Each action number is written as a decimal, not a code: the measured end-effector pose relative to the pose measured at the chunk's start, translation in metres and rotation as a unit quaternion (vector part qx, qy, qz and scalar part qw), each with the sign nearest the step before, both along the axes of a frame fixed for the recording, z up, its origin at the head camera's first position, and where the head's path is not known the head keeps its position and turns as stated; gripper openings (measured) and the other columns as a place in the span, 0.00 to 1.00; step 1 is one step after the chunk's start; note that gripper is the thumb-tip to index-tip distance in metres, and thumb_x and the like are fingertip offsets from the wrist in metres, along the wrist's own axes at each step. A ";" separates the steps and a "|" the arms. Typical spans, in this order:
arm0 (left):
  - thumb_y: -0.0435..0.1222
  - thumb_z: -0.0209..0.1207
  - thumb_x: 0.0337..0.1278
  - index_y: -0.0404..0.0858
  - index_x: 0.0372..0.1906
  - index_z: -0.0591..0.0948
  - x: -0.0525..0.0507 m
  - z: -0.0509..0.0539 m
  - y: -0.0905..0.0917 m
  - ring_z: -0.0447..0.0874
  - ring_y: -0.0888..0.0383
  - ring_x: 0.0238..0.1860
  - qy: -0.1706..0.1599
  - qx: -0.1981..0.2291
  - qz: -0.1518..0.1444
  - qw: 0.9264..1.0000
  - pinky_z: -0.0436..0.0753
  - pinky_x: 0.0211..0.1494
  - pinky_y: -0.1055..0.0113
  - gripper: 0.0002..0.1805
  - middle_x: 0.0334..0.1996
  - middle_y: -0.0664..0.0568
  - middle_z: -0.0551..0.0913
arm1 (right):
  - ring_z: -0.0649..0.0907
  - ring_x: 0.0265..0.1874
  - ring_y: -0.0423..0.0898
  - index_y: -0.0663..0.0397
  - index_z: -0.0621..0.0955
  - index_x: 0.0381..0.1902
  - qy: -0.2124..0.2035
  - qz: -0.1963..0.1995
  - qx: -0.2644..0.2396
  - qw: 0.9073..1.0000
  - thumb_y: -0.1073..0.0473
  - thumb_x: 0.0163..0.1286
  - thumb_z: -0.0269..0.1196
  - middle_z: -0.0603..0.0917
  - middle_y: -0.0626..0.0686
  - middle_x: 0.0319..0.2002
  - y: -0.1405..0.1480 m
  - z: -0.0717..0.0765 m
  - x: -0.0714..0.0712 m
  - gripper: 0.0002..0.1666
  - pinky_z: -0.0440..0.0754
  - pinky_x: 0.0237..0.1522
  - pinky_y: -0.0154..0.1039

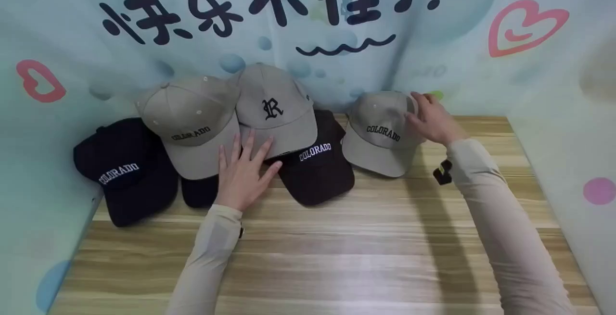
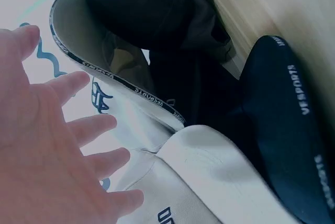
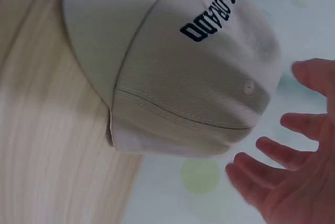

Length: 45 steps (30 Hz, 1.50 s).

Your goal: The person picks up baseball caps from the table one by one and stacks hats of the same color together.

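Note:
My left hand, fingers spread, is in front of the brims of a grey COLORADO cap and a light grey cap with a dark letter R. In the left wrist view its fingers hold nothing; whether they touch a brim I cannot tell. At the right stands another grey COLORADO cap. Beside its crown is my right hand, with loosely bent fingers. The right wrist view shows a gap between those fingers and the cap.
A navy COLORADO cap lies at the far left, and a dark brim shows under the grey cap. A black COLORADO cap sits partly beneath the R cap. Behind the wooden table hangs a printed cloth.

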<state>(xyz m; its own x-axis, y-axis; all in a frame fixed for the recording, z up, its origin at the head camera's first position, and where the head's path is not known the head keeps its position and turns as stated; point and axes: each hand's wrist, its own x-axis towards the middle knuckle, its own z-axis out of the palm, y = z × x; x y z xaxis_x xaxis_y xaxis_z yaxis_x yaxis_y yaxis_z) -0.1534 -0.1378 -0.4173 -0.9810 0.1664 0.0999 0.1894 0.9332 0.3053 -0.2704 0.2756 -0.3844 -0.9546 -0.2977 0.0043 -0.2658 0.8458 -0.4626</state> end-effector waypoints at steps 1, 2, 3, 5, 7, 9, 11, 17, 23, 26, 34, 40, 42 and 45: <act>0.61 0.43 0.68 0.54 0.75 0.59 0.003 0.000 0.000 0.37 0.40 0.74 0.001 -0.003 0.000 1.000 0.33 0.69 0.39 0.34 0.76 0.45 0.48 | 0.62 0.61 0.74 0.72 0.54 0.71 -0.001 0.000 0.000 1.000 0.55 0.76 0.50 0.55 0.79 0.65 0.000 -0.001 -0.004 0.36 0.59 0.61 0.65; 0.61 0.43 0.68 0.54 0.75 0.59 0.006 0.000 0.000 0.37 0.40 0.74 -0.001 -0.006 -0.001 1.000 0.33 0.69 0.39 0.35 0.76 0.45 0.48 | 0.62 0.61 0.75 0.73 0.54 0.71 -0.006 -0.001 0.000 1.000 0.55 0.76 0.49 0.55 0.79 0.65 -0.001 -0.002 -0.009 0.36 0.59 0.61 0.65; 0.61 0.42 0.68 0.54 0.75 0.58 0.008 0.000 0.000 0.37 0.40 0.74 -0.004 -0.008 -0.002 1.000 0.33 0.69 0.39 0.35 0.76 0.44 0.48 | 0.62 0.62 0.74 0.73 0.54 0.71 -0.014 -0.004 0.002 1.000 0.54 0.76 0.48 0.55 0.79 0.65 -0.001 -0.003 -0.012 0.36 0.58 0.62 0.64; 0.61 0.43 0.69 0.54 0.76 0.57 0.014 -0.001 -0.001 0.37 0.41 0.74 -0.011 -0.010 -0.004 1.000 0.32 0.69 0.39 0.35 0.76 0.44 0.48 | 0.60 0.64 0.74 0.73 0.53 0.72 -0.034 -0.015 0.010 0.999 0.52 0.77 0.45 0.54 0.78 0.66 -0.002 -0.004 -0.019 0.37 0.56 0.63 0.64; 0.61 0.43 0.69 0.54 0.76 0.56 0.018 -0.002 -0.001 0.37 0.41 0.75 -0.017 -0.012 -0.003 1.000 0.31 0.69 0.40 0.35 0.75 0.44 0.48 | 0.57 0.66 0.72 0.72 0.52 0.72 -0.057 -0.027 0.012 0.998 0.49 0.77 0.42 0.52 0.76 0.68 -0.003 -0.004 -0.025 0.38 0.54 0.65 0.63; 0.60 0.44 0.69 0.54 0.76 0.57 0.021 -0.003 -0.003 0.38 0.41 0.74 -0.014 -0.012 -0.004 1.000 0.32 0.69 0.40 0.35 0.75 0.43 0.49 | 0.55 0.68 0.70 0.70 0.51 0.73 -0.078 -0.038 0.008 0.996 0.47 0.78 0.39 0.51 0.74 0.70 -0.004 -0.002 -0.032 0.38 0.51 0.65 0.63; 0.59 0.44 0.69 0.54 0.76 0.57 0.024 -0.004 -0.005 0.38 0.41 0.74 -0.010 -0.013 -0.004 1.000 0.33 0.69 0.40 0.34 0.75 0.43 0.50 | 0.55 0.69 0.68 0.70 0.50 0.73 -0.094 -0.045 0.002 0.995 0.45 0.78 0.37 0.53 0.74 0.70 -0.006 0.000 -0.039 0.39 0.51 0.66 0.62; 0.58 0.45 0.69 0.50 0.73 0.64 0.032 -0.008 -0.019 0.41 0.38 0.73 -0.004 -0.011 0.004 1.000 0.34 0.69 0.38 0.33 0.74 0.41 0.52 | 0.60 0.66 0.68 0.71 0.55 0.72 -0.112 -0.066 -0.007 0.991 0.42 0.78 0.36 0.58 0.75 0.67 -0.011 0.003 -0.047 0.41 0.56 0.65 0.61; 0.56 0.47 0.69 0.42 0.70 0.69 0.038 -0.012 -0.031 0.42 0.34 0.72 -0.006 -0.004 0.023 1.000 0.35 0.68 0.38 0.33 0.73 0.38 0.54 | 0.69 0.58 0.67 0.75 0.69 0.62 -0.092 -0.069 -0.028 0.993 0.42 0.77 0.42 0.70 0.74 0.59 -0.008 0.012 -0.043 0.39 0.65 0.59 0.60; 0.56 0.48 0.69 0.39 0.68 0.71 0.039 -0.012 -0.034 0.43 0.33 0.72 -0.003 -0.002 0.026 1.000 0.36 0.68 0.37 0.32 0.72 0.36 0.56 | 0.74 0.50 0.64 0.74 0.73 0.56 -0.082 -0.064 -0.037 0.994 0.45 0.75 0.46 0.75 0.72 0.52 -0.007 0.022 -0.040 0.34 0.70 0.52 0.57; 0.53 0.51 0.69 0.34 0.62 0.76 0.039 -0.010 -0.037 0.47 0.33 0.71 0.035 0.007 0.026 0.999 0.48 0.66 0.34 0.29 0.69 0.35 0.60 | 0.73 0.40 0.54 0.66 0.74 0.47 -0.057 0.026 -0.059 0.996 0.52 0.75 0.52 0.76 0.63 0.42 -0.008 0.054 -0.027 0.19 0.70 0.40 0.46; 0.52 0.51 0.69 0.33 0.60 0.77 0.037 -0.006 -0.038 0.47 0.34 0.71 0.037 0.011 0.021 0.999 0.54 0.65 0.35 0.29 0.69 0.35 0.59 | 0.72 0.32 0.50 0.64 0.76 0.47 -0.029 0.077 -0.051 0.995 0.61 0.70 0.54 0.76 0.58 0.33 -0.010 0.078 -0.014 0.13 0.69 0.31 0.35; 0.52 0.51 0.69 0.33 0.60 0.77 0.037 -0.005 -0.038 0.47 0.35 0.71 0.038 0.012 0.021 0.999 0.55 0.64 0.35 0.29 0.69 0.35 0.59 | 0.72 0.33 0.51 0.64 0.76 0.48 -0.025 0.090 -0.046 0.995 0.63 0.69 0.53 0.76 0.58 0.34 -0.010 0.085 -0.008 0.13 0.69 0.32 0.34; 0.52 0.51 0.70 0.33 0.60 0.77 0.037 -0.003 -0.038 0.48 0.35 0.71 0.040 0.009 0.019 0.999 0.57 0.64 0.35 0.29 0.69 0.35 0.59 | 0.73 0.35 0.51 0.64 0.76 0.48 -0.017 0.108 -0.031 0.994 0.64 0.69 0.51 0.77 0.59 0.36 -0.011 0.093 0.000 0.13 0.70 0.35 0.34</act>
